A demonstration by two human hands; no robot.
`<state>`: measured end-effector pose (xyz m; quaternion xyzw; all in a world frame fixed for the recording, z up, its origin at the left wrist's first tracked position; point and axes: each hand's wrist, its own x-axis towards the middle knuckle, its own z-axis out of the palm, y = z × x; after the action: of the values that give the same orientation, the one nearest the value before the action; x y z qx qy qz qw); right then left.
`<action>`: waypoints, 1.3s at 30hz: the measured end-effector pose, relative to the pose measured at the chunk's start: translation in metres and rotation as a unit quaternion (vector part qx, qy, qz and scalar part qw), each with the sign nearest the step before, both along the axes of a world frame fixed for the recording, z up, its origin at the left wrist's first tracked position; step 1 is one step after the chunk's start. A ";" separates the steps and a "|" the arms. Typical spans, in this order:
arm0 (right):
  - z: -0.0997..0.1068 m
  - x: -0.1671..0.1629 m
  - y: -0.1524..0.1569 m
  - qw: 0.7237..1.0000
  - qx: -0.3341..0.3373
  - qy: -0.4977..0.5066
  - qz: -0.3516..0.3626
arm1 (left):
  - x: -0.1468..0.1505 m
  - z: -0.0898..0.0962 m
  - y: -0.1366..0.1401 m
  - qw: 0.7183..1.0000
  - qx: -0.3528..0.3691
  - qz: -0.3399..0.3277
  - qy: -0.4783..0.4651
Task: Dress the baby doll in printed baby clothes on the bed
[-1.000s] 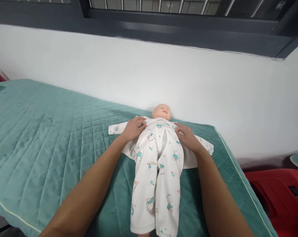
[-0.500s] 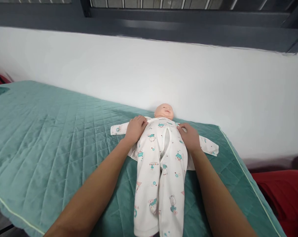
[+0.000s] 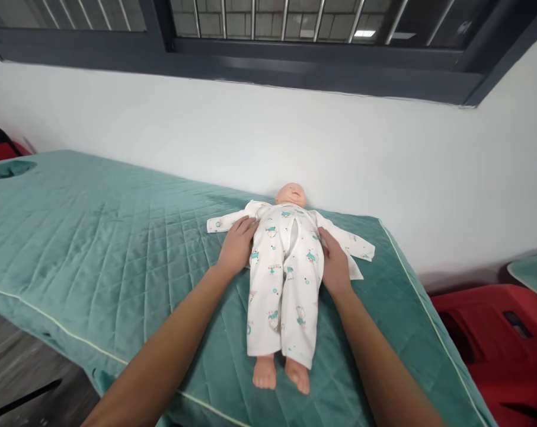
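Note:
A baby doll [image 3: 291,194] lies on its back on a green quilted cover [image 3: 130,255], head by the wall, bare feet towards me. It is dressed in a white printed shirt [image 3: 342,234] with the sleeves spread out. White printed open-crotch pants [image 3: 268,296] reach up to its chest over the shirt. My left hand [image 3: 238,246] is at the pants' left edge beside the waist, fingers bent against the cloth. Opposite it, my right hand [image 3: 335,261] has its fingers curled at the other edge. The fingertips are partly hidden in the fabric.
Behind the bed stands a white wall [image 3: 162,127], with a dark window frame [image 3: 268,65] above. A red plastic chair [image 3: 495,338] is close to the bed's right side. The cover has a hole [image 3: 8,170] at far left.
Both hands have slid slightly down the doll's sides, from chest to waist. The view has shifted so that the doll's feet and more of the window now show.

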<state>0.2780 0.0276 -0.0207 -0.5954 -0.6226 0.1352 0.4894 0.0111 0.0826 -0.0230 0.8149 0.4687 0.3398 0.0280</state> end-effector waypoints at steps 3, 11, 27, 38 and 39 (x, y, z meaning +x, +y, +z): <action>-0.004 -0.017 -0.059 1.000 -0.011 0.018 0.008 | 0.003 0.010 -0.054 0.995 0.003 0.007 -0.097; -0.004 -0.045 -0.196 0.994 -0.099 -0.005 0.055 | 0.023 0.022 -0.203 0.985 -0.071 -0.136 -0.079; 0.011 -0.060 -0.197 0.995 -0.069 -0.010 0.075 | 0.045 0.038 -0.205 0.993 -0.047 -0.102 0.031; 0.037 -0.024 -0.229 0.981 0.048 -0.162 0.098 | 0.047 0.037 -0.238 0.990 0.012 -0.107 -0.087; 0.030 -0.023 -0.231 0.977 0.044 -0.178 0.105 | 0.046 0.031 -0.240 0.991 0.011 -0.108 -0.083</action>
<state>0.2554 -0.2035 0.0096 -0.5189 -0.7644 0.0501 0.3793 0.0568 -0.1576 0.0081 0.8301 0.3702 0.4060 0.0946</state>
